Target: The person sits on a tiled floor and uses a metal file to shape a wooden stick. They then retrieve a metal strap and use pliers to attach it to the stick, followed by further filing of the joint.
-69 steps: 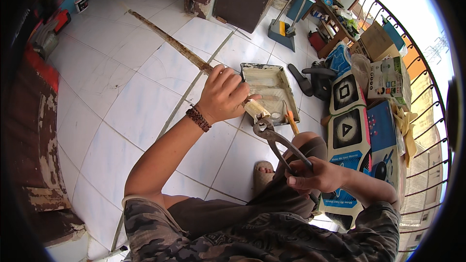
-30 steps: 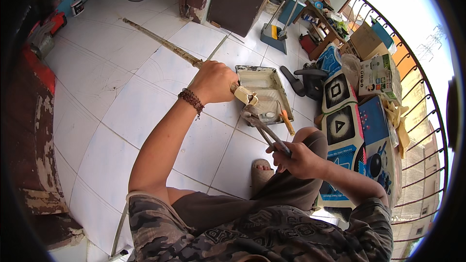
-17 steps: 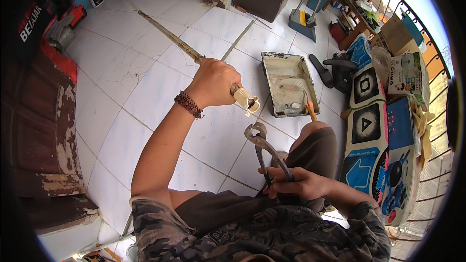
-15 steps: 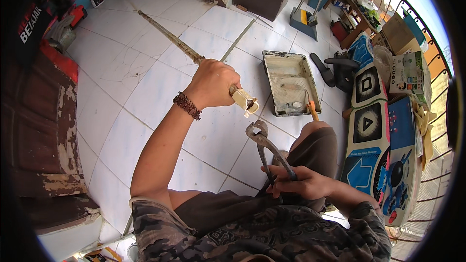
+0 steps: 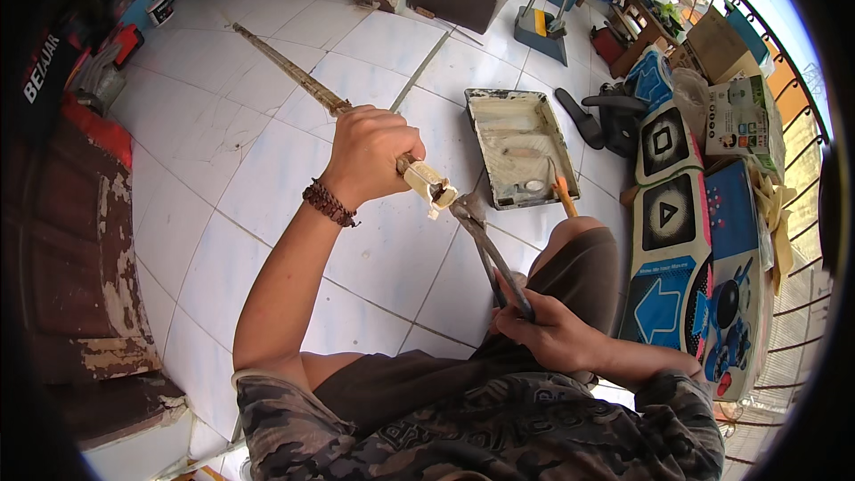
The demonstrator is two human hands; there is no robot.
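My left hand (image 5: 372, 156) is closed round a long brown pole (image 5: 289, 69) that slants away to the far left. At its near end, a cream plastic end piece (image 5: 424, 182) with a broken, jagged rim sticks out past my fist. In my right hand (image 5: 552, 331) are the handles of metal pincers (image 5: 485, 245), held above my knee. The pincers' jaws are right by the broken rim; whether they touch it I cannot tell.
A paint tray (image 5: 525, 147) smeared with cream paint lies on the tiles, an orange-handled tool (image 5: 564, 196) leaning on its near edge. Dark sandals (image 5: 579, 120) and stacked boxes (image 5: 668, 214) line the right side. A peeling brown door (image 5: 71, 267) stands left.
The pincers have moved up and left to the plastic end piece, and their handles have come closer together. My left hand and the pole appear slightly further left in the view.
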